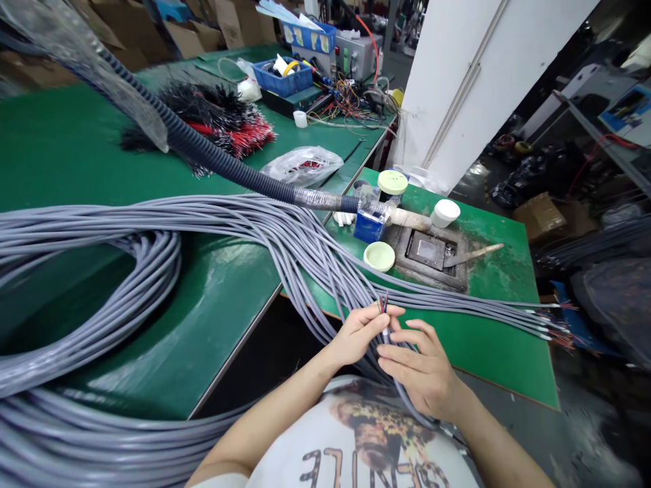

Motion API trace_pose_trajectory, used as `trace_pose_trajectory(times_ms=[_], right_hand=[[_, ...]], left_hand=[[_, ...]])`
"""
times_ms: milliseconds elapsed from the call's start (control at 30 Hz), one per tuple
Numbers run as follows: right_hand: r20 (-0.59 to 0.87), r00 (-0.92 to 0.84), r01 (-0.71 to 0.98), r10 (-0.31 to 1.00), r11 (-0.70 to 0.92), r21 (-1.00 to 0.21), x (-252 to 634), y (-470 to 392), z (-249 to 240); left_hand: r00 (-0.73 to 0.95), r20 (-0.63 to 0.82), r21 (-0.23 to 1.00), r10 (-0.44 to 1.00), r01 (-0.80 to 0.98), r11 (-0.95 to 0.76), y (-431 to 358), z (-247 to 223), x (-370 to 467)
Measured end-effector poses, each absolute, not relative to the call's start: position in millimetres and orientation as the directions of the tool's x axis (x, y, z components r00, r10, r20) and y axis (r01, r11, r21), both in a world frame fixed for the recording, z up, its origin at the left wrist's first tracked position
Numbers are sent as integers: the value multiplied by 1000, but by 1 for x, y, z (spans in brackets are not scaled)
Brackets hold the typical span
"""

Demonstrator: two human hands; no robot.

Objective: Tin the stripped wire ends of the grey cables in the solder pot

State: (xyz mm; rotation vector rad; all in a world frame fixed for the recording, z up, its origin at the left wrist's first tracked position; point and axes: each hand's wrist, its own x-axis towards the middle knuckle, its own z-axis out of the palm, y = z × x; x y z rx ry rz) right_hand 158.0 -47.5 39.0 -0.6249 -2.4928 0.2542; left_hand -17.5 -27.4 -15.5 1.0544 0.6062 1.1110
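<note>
My left hand [362, 332] pinches the stripped end of a grey cable between thumb and fingers, and thin coloured wires [383, 303] stick up from the grip. Just to the right, my right hand [424, 369] curls its fingers loosely around the same grey cable [403, 394] a little below the end. That cable runs down past my right palm. Behind my hands, a thick bundle of grey cables [310, 251] crosses the table edge. Several of their stripped ends [552, 325] hang over the right side of the green board.
A square metal pot [427, 249] with a flat scraper [472, 255] sits on the green board [501, 271]. Around it stand a pale green dish [379, 257], a white cup [445, 213] and a blue box [369, 227]. A black corrugated hose [234, 169] slants overhead.
</note>
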Motion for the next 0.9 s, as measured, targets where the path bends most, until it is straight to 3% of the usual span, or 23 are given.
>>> trace_pose_trajectory(times_ms=[233, 400, 533, 600, 667, 767, 833, 900], right_hand=[[470, -725, 376, 503, 862, -341, 162, -50, 36], [357, -785, 419, 507, 858, -297, 165, -53, 40], [299, -739, 566, 604, 797, -211, 196, -65, 56], [299, -626, 716, 720, 683, -146, 235, -83, 62], [266, -437, 885, 859, 463, -41, 284, -111, 62], [-108, -92, 993, 990, 99, 62, 350, -162, 45], [-304, 59, 998, 951, -56, 17, 371, -187, 29], [-394, 94, 986, 914, -139, -88, 368, -197, 17]], left_hand=[[250, 72, 933, 966, -360, 24, -29, -19, -13], [177, 300, 949, 937, -153, -275, -24, -9, -2], [278, 399, 914, 874, -40, -404, -7, -2, 13], [336, 426, 885, 840, 38, -464, 5, -3, 19], [401, 454, 823, 796, 154, -547, 18, -7, 25], [525, 413, 674, 744, 373, -637, 31, -17, 34], [586, 340, 555, 736, 506, -660, 36, -22, 42], [618, 277, 438, 736, 601, -669, 38, -24, 50]])
